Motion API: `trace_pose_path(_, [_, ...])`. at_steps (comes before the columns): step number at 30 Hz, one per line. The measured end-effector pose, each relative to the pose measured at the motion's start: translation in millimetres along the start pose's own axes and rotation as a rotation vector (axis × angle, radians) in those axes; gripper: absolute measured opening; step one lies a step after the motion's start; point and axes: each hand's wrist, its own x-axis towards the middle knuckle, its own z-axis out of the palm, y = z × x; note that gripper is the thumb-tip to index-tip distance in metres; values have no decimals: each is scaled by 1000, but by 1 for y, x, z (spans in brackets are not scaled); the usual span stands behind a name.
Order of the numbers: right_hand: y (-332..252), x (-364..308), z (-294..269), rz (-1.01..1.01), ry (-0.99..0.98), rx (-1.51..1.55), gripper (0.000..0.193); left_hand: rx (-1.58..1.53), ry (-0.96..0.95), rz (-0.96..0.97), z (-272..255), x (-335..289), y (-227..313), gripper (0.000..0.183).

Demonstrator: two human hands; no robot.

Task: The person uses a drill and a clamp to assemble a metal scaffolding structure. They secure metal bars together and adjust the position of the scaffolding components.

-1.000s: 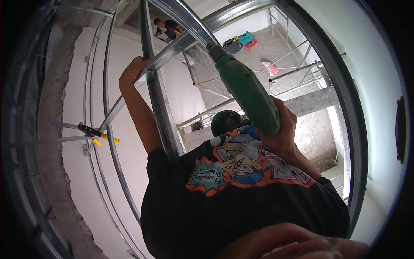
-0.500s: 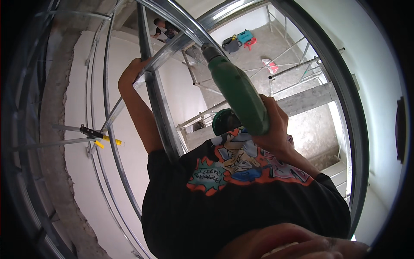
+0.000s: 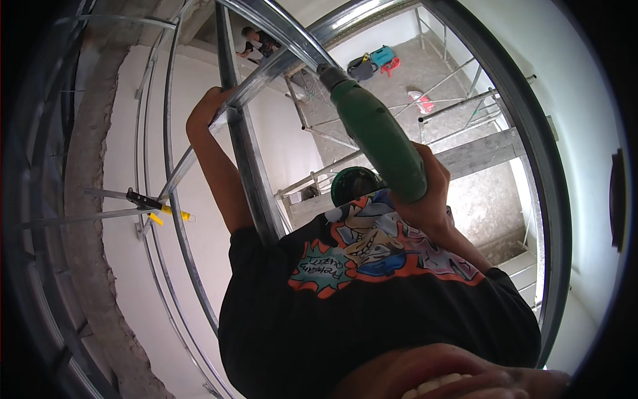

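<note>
My right hand (image 3: 433, 193) is wrapped round the grip end of a green power drill (image 3: 379, 133), which slants up and to the left. Its dark chuck (image 3: 329, 74) is up against a long metal channel (image 3: 286, 30) of the frame; the bit's tip cannot be made out. My left hand (image 3: 207, 110) is closed round the frame where a cross channel (image 3: 262, 76) meets an upright metal stud (image 3: 249, 166). Most of the left fingers are hidden behind the metal.
A black and yellow hand tool (image 3: 156, 206) hangs on thin rails at left. Beyond the frame stand scaffold tubes (image 3: 458, 103) and a plank (image 3: 478, 153). Bags (image 3: 372, 63) lie on the floor; another person (image 3: 258, 43) is far off. A round green object (image 3: 352, 185) is partly hidden.
The drill's body has swung slightly to the right, with its chuck still by the channel. The whole view has shifted a little; my left hand keeps its place on the frame.
</note>
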Motion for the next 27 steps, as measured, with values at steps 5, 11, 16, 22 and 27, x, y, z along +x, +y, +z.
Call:
trace_pose_path(5, [-2, 7, -11, -62, 23, -48, 50, 36, -28, 11, 0, -1, 4, 54])
trace_pose_path(11, [6, 2, -9, -85, -14, -97, 53, 79, -35, -3, -1, 5, 1, 56])
trace_pose_path(16, [3, 1, -4, -67, -24, -79, 51, 88, -8, -10, -2, 11, -10, 54])
trace_pose_path(22, [5, -4, 9, -103, -1, -96, 57, -3, -9, -3, -1, 3, -4, 53])
trace_pose_path(27, [3, -11, 23, -104, -43, -106, 69, 43, -28, -10, -1, -2, 5, 53])
